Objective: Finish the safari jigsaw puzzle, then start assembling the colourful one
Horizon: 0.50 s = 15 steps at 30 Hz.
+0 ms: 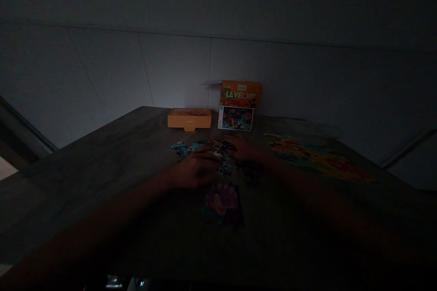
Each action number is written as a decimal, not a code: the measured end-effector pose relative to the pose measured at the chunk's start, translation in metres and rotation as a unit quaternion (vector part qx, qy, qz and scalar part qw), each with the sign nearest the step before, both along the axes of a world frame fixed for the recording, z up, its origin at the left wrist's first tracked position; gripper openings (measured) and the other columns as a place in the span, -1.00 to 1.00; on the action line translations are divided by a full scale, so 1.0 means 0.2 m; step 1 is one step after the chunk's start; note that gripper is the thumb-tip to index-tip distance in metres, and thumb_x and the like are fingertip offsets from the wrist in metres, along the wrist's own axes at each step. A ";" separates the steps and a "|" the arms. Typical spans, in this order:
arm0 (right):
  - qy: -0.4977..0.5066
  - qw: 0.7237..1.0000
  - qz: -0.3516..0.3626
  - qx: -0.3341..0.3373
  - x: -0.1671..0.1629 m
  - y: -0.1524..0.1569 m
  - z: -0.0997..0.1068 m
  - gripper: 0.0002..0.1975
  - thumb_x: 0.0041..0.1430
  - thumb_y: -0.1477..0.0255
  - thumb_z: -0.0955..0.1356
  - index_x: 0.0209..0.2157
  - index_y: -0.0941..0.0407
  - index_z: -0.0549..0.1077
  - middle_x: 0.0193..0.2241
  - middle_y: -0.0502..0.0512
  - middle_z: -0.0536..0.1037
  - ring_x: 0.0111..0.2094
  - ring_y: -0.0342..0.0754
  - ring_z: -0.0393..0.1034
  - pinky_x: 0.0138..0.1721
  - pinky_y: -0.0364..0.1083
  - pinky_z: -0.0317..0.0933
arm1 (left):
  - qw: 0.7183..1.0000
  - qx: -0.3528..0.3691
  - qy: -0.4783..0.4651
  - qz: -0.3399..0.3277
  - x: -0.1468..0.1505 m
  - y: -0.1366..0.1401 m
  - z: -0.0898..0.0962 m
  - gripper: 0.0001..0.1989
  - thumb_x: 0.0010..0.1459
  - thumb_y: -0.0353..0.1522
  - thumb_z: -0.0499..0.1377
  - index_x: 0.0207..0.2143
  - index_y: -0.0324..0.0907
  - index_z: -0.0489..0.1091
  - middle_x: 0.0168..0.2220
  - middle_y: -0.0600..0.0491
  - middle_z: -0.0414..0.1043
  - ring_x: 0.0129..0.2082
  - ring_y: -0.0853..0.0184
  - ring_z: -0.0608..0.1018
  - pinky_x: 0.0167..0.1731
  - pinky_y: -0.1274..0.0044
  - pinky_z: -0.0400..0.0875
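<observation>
The light is very dim. A heap of loose jigsaw puzzle pieces (223, 169), mostly teal, dark and multicoloured, lies on the table between my hands. My left hand (193, 169) rests at the left of the heap, its fingers stretched and apart over the pieces. On the far right side my right hand (243, 148) reaches over the heap with fingers extended; fine detail there is lost in the dark. Nearer to me sits a joined purple puzzle section (221, 202) with a pale figure and a teal lower edge. No piece is visibly gripped in either hand.
Behind the pieces, an orange box (189, 120) lies flat near the wall. Beside it stands an upright orange "LEVEL UP!" box (241, 95) with a picture card (235, 118) against its front. An orange and green assembled puzzle (317, 157) lies flat at the right of the grey table (136, 145).
</observation>
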State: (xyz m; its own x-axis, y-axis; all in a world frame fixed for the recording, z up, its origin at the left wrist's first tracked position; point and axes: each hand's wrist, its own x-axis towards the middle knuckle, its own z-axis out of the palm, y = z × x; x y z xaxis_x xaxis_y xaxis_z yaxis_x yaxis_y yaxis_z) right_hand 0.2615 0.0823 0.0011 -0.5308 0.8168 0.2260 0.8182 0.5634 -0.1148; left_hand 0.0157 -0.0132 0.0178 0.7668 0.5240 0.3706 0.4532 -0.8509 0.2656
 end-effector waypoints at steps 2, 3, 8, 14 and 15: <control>-0.021 0.997 0.041 -0.064 -0.01 0.08 0.03 -0.49 0.05 0.45 0.40 0.09 0.08 0.44 0.04 0.15 0.51 0.02 0.11 0.40 0.02 0.00 0.25 | 0.996 -0.024 0.036 -0.072 0.02 -0.04 0.01 -0.69 0.21 -0.24 0.17 -0.01 -0.07 0.47 0.06 0.00 0.45 0.19 0.16 0.34 0.28 0.23 -0.01; -0.026 0.996 0.050 -0.076 -0.01 0.11 0.06 -0.51 0.02 0.45 0.41 0.06 0.07 0.47 -0.01 0.12 0.54 -0.03 0.08 0.44 -0.02 -0.04 0.28 | 0.994 -0.035 0.047 -0.090 0.02 -0.05 0.01 -0.69 0.21 -0.25 0.17 -0.01 -0.06 0.47 0.07 -0.01 0.45 0.16 0.17 0.37 0.28 0.22 -0.02; -0.063 0.994 0.075 -0.056 -0.01 0.16 0.14 -0.45 -0.12 0.35 0.50 -0.01 0.07 0.52 -0.03 0.12 0.56 -0.06 0.12 0.45 -0.06 -0.05 0.28 | 0.993 -0.042 0.066 -0.086 0.02 -0.05 0.02 -0.69 0.21 -0.24 0.17 0.00 -0.06 0.46 0.12 -0.03 0.40 0.17 0.10 0.35 0.23 0.17 0.05; -0.034 0.999 0.010 0.019 0.01 0.05 0.15 -0.66 -0.02 0.33 0.46 -0.16 0.13 0.56 -0.20 0.16 0.60 -0.19 0.07 0.46 -0.17 -0.07 0.24 | 0.994 -0.028 0.090 -0.047 0.02 -0.05 0.01 -0.64 0.21 -0.20 0.17 0.04 -0.04 0.43 0.16 0.01 0.36 0.29 0.00 0.16 0.25 0.07 -0.09; -0.023 0.999 -0.002 0.024 0.03 0.01 0.15 -0.72 0.07 0.34 0.41 -0.19 0.16 0.56 -0.24 0.18 0.60 -0.24 0.04 0.46 -0.22 -0.08 0.24 | 0.995 -0.029 0.091 -0.041 0.02 -0.05 0.00 -0.62 0.21 -0.18 0.17 0.06 -0.04 0.42 0.18 0.01 0.35 0.31 -0.02 0.12 0.25 0.05 -0.10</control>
